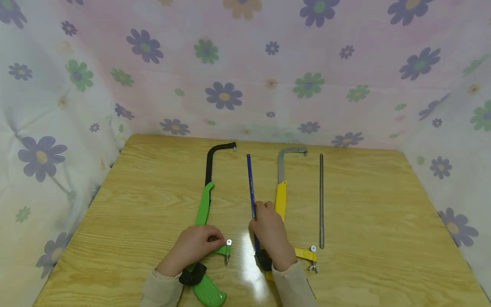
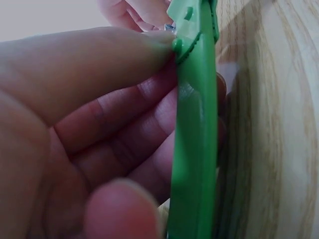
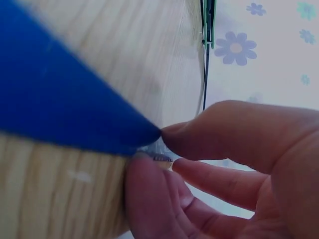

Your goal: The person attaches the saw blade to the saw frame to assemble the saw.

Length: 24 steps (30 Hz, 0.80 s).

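A green hacksaw frame [image 1: 202, 209] with a black front bow lies left of the table's middle. My left hand [image 1: 195, 245] grips it near the handle end, by the metal blade holder [image 1: 228, 249]. In the left wrist view the thumb [image 2: 134, 47] presses the green plastic [image 2: 194, 129] and fingertips show behind it. To the right, my right hand [image 1: 270, 230] pinches a blue hacksaw blade [image 1: 250, 175] that points away from me. The right wrist view shows the blade [image 3: 65, 94] running into the thumb and fingers. No blade spans the green frame.
Beneath the right hand and forearm lies a yellow hacksaw frame [image 1: 281, 198] with a grey bow, its wing nut [image 1: 313, 266] at the near end. A grey blade [image 1: 322, 200] lies farther right on the wooden table [image 1: 368, 213]. Flowered cloth [image 1: 253, 64] hangs behind and at both sides.
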### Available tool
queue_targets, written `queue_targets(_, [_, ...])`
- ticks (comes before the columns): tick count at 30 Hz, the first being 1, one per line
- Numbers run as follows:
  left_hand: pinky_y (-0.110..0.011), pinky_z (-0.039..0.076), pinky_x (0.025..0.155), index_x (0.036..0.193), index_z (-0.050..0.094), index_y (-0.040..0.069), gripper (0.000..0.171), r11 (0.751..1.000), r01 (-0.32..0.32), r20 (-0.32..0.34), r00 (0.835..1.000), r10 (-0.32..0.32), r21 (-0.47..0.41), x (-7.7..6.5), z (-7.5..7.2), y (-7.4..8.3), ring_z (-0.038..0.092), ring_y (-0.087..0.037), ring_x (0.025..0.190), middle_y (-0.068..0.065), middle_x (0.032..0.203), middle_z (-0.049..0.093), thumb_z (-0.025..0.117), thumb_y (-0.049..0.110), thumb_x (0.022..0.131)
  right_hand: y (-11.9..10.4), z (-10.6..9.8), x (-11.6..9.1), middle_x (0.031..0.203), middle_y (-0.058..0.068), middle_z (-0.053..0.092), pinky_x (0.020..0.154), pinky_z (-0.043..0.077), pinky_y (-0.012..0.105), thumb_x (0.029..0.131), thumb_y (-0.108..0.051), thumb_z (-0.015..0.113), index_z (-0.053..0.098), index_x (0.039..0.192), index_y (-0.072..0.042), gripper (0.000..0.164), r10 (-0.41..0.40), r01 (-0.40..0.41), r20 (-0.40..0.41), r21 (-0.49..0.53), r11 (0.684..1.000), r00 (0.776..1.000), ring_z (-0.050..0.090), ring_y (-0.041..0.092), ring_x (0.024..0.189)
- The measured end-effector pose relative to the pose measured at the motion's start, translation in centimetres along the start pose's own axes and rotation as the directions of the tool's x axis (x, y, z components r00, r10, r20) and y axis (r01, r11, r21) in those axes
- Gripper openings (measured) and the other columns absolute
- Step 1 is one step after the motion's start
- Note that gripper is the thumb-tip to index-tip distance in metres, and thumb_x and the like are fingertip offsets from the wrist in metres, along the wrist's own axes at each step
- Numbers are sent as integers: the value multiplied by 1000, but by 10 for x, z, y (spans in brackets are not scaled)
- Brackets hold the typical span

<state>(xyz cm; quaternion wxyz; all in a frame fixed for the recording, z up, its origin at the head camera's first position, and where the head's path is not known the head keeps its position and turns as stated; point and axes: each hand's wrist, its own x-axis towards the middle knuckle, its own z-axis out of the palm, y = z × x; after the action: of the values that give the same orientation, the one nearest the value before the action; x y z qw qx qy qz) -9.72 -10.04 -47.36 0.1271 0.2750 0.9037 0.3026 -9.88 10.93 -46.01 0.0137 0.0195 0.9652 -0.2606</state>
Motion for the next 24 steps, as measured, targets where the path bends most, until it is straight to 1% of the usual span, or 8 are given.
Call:
queue_targets(1, [-20,40,54,77,66,31,16,1000,0,-3,1000,0,1,0,0,0,49,7,59,25,67,54,59,44,82,-1,0,0,97,18,51,43,35,26,74,-2,54,53,114,2,41,0,0,-8,-7,1000,1000,43,18,56])
queue_targets(7, [-20,40,55,77,66,31,17,1000,9,-9,1000,-9,0,0,-2,0,49,7,59,25,67,54,58,45,82,-3,3,0,100,22,49,44,35,26,72,-1,54,52,116,5,45,-6,5,-32,-26,1000,999,43,18,54])
queue_targets(10, [-21,41,56,76,66,32,17,1000,11,-7,1000,-11,-7,-1,-2,0,49,7,60,26,68,54,58,46,82,-2,2,0,102,22,48,43,34,27,71,-2,53,49,119,3,48,14,-14,-15,-7,1000,1000,42,19,51])
queue_targets(14, [-21,41,57,76,66,32,15,1000,6,-5,1000,-6,-7,0,-1,1,49,7,61,26,68,54,59,44,82,-1,0,-1,100,19,47,42,34,28,72,-4,54,50,119,-2,47,34,-34,22,8,999,999,41,19,49])
queue_targets(16, [-21,41,58,76,66,32,14,1000,1,-7,1000,-1,-3,0,0,1,49,7,61,26,68,54,59,43,82,0,-1,-1,96,17,47,43,34,28,73,-6,54,53,113,-3,41,26,-26,25,-3,1000,999,41,19,49])
queue_targets(19, [-21,41,58,76,65,32,14,1000,-1,-8,1000,1,-2,0,0,1,49,7,61,26,69,54,59,43,82,1,-2,-2,90,13,47,43,33,28,74,-8,54,56,99,-4,25,7,-7,22,-27,1000,1000,40,19,49])
queue_targets(21, [-21,41,57,76,65,33,14,1000,3,-8,1000,-3,-2,0,0,1,49,7,60,25,68,54,59,43,82,2,-3,-2,84,11,46,43,33,28,75,-9,54,55,89,-6,14,-9,9,20,-31,999,1000,39,19,49])
queue_targets(24, [-20,40,57,76,65,33,14,1000,7,-7,1000,-7,2,0,0,1,49,7,60,26,68,54,59,43,82,3,-3,-3,77,8,44,43,32,28,76,-9,52,52,81,-7,5,-27,28,20,-35,999,999,38,18,49])
